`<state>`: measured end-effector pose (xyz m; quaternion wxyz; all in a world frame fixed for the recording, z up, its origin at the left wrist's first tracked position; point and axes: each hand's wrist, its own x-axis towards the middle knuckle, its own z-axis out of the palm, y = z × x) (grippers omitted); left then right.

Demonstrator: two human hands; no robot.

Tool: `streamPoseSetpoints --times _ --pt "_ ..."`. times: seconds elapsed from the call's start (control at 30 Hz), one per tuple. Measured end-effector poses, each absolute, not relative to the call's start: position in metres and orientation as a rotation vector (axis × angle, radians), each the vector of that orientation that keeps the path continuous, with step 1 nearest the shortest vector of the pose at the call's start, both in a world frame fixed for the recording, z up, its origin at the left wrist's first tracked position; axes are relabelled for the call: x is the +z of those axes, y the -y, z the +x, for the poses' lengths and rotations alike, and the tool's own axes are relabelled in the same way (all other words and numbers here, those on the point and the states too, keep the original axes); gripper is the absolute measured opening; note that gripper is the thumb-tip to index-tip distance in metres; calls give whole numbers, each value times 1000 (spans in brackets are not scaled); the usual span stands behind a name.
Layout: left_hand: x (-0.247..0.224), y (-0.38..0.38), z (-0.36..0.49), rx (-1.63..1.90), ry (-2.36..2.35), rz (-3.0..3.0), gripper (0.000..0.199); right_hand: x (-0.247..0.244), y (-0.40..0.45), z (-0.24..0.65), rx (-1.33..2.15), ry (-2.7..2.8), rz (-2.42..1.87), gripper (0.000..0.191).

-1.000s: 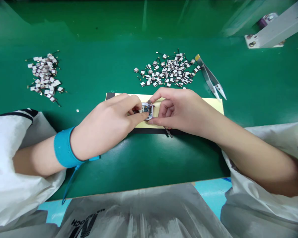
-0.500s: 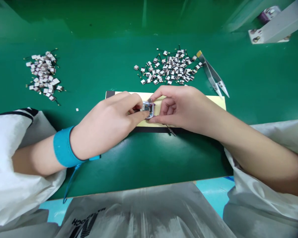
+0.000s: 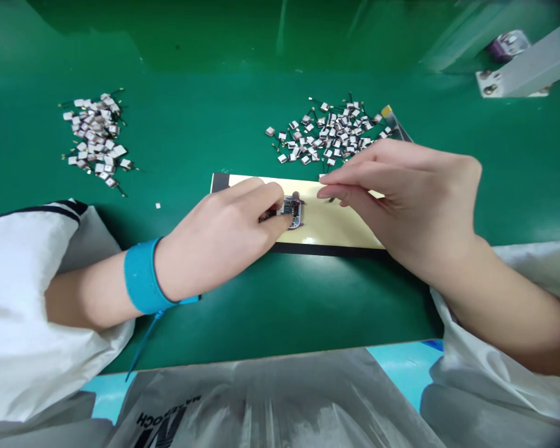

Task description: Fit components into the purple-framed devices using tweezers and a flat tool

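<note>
The left hand [image 3: 228, 239] covers part of the circuit device [image 3: 295, 208], the right hand [image 3: 415, 199] hides the tweezers' [image 3: 398, 126] tips, and whether its fingertips pinch anything seems unclear.

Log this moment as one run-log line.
left hand: fingers on open device, over yellow mat | right hand: apart from it, hold unclear | small parts: two piles

Layout around the mat [image 3: 336, 227] on the table [image 3: 280, 298]
Device [image 3: 295, 214] on the mat, left of its middle, at the fingertips of the left hand [image 3: 226, 233]; right hand [image 3: 415, 199] over the mat's right part; right pile [image 3: 338, 134] of parts behind the mat, tweezers [image 3: 397, 126] behind its right end; left pile [image 3: 96, 134] behind and left of the mat, chip [image 3: 157, 205] left of it; bracket [image 3: 525, 71] far behind, to its right
</note>
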<state>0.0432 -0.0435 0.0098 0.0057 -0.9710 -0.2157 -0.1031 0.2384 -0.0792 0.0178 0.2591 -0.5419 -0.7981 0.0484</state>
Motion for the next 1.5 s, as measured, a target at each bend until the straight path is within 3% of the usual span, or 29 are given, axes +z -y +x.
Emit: streamPoseSetpoints --times 0.6,0.93,1.17,1.5 --pt "10 43 42 -299 669 -3057 25 17 73 243 341 2144 -1425 18" --pt "11 43 42 -286 702 -3109 29 10 84 236 787 1760 -1310 5" --pt "8 42 42 -317 679 -3094 26 11 87 233 460 2039 -1206 9" --pt "6 40 41 -307 622 -3083 23 12 88 229 369 2124 -1231 14"
